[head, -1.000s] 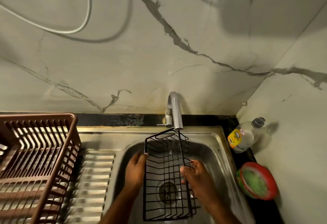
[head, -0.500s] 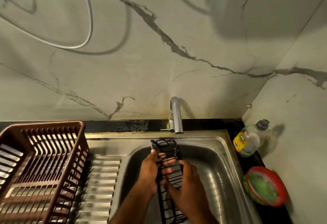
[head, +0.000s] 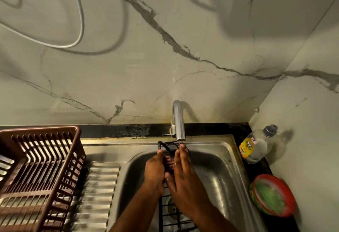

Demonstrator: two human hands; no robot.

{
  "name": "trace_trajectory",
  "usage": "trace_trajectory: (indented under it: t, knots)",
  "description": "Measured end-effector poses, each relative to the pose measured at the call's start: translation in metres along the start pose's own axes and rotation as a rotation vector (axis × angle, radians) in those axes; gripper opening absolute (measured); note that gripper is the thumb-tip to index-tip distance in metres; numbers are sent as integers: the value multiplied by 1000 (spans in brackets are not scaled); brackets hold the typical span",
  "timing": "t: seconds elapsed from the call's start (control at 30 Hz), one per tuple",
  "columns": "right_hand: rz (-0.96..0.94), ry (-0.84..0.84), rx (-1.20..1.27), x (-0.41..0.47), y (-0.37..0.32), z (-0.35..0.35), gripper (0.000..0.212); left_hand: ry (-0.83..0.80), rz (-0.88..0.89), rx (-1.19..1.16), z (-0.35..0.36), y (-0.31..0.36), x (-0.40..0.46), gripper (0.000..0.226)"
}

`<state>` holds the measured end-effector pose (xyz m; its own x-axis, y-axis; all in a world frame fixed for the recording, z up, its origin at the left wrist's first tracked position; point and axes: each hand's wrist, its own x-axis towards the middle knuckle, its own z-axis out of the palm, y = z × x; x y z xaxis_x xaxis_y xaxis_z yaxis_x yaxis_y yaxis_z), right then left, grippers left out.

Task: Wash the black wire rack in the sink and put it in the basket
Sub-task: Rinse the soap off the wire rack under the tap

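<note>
A clear soap bottle (head: 256, 144) w/ yellow label leans in the corner on the black table (head: 119, 130). Just in front, a red-rimmed dish (head: 273, 195) w/ green contents; white hose (head: 80, 20) loops across marble wall.

Grey-veined marble walls (head: 165, 66) meeting in a corner, black counter strip (head: 119, 130), dim warm light
</note>
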<state>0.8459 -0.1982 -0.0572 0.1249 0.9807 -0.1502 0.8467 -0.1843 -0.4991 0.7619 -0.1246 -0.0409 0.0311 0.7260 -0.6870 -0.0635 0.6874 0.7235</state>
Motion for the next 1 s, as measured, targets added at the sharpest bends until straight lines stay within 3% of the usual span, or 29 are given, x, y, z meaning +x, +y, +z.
trace_trajectory:
  t: [0.13, 0.27, 0.43, 0.53, 0.67, 0.8, 0.9, 1.0]
  knots:
    - [16, -58, 123, -1, -4, -7, 88, -37, -35, -31, -7, 1, 3, 41]
    - [148, 51, 316, 48, -6, -29, 82, -159, -24, -57, -13, -4, -3, 50]
    - [59, 111, 199, 36, -17, -27, 107, -159, -6, -120, -18, 1, 2, 48]
    - [-94, 55, 157, -7, -19, -10, 97, -153, -74, -230, -23, 1, 16, 40]
    - [-165, 85, 97, -30, -9, 3, 82, -161, -43, -206, -29, -3, 19, 45]
    - [-52, 223, 7, 12, -12, -20, 77, -225, -23, -211, -35, -7, 21, 44]
    - [77, 255, -35, 45, -20, -36, 89, -239, 2, -146, -34, -10, 22, 46]
    - [-31, 192, -135, 46, -36, -34, 92, -214, 44, -197, -34, -16, 26, 59]
